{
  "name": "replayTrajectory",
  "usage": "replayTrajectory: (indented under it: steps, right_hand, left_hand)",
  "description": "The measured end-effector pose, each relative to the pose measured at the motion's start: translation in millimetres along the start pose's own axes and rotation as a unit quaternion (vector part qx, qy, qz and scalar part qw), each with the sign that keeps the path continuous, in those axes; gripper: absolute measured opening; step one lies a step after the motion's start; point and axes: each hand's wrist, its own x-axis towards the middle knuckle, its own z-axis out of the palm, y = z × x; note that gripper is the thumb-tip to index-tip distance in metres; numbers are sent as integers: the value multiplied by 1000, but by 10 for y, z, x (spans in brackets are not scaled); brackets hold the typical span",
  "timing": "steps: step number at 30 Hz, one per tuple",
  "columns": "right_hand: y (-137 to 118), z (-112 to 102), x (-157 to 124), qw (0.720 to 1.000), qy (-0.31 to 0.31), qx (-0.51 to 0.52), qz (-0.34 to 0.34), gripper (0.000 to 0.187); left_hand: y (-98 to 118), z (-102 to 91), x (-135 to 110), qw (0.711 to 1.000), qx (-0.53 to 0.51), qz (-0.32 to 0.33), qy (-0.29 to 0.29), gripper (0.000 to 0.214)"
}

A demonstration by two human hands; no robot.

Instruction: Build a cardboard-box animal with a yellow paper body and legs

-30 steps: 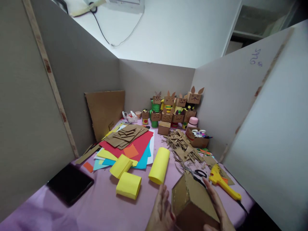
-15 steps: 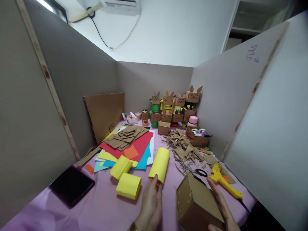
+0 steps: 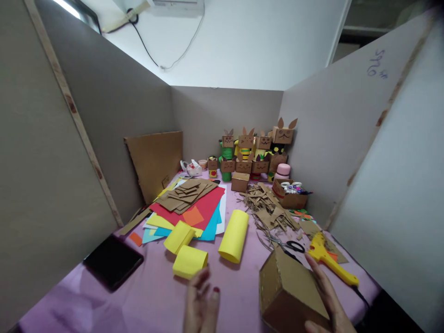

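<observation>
My left hand [image 3: 202, 300] is open, fingers a little curled and thumb apart, with nothing in it. Its fingertips are at the near edge of a short yellow paper roll [image 3: 190, 262]; I cannot tell if they touch. Behind that lies another short yellow roll [image 3: 179, 237], and to the right a longer yellow paper tube [image 3: 234, 236] on its side. My right hand [image 3: 329, 300] grips a brown cardboard box [image 3: 294, 293] along its right side, thumb at the near edge. Black-handled scissors [image 3: 294, 246] lie partly hidden behind the box.
A yellow glue gun [image 3: 331, 261] lies at the right edge, cardboard scraps [image 3: 268, 208] behind the scissors. Coloured paper [image 3: 211, 222] with cardboard pieces [image 3: 187, 194] lies left of centre; a black tablet-like slab [image 3: 113, 262] is at left. Cardboard animal figures [image 3: 245, 164] stand at the back.
My left hand has let go of the longer yellow tube and moved left and nearer, to the short roll. The right hand still holds the box. The view has shifted slightly.
</observation>
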Motion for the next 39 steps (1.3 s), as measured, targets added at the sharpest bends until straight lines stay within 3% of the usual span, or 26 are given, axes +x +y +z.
replayTrajectory:
  steps: [2,3,7,13,19,23,28,31,39]
  right_hand:
    - [-64,60,9,999,-24,14,17,117]
    - [-93,97,15,999,-27,21,23,119]
    - [-128,197,26,999,-45,8,7,111]
    - [12,131,-5,996,-44,-78,-21,99]
    - [-101,319,-15,999,-21,-33,12,101]
    - [-221,443,-22,999,-32,-28,-4,97]
    - [-250,431,-48,999,-43,-9,0,93]
    - [-279,425,-69,999,-39,23,12,94]
    - [-345,357,-125,999,-29,-29,-8,106]
  left_hand:
    - [75,-264,126,985,86,137,66,50]
    - [116,-370,212,975,144,147,86,54]
    - [161,-570,516,977,201,43,57,67]
    - [35,-556,588,985,169,7,-22,49]
    - [209,-489,497,985,99,-35,-138,33]
    - [305,-430,369,981,32,-69,-179,38]
    - [405,-382,171,971,-41,-126,-201,35]
    - [464,-371,111,968,-82,-148,-184,33]
    - [758,-395,-66,978,-19,-91,-184,31]
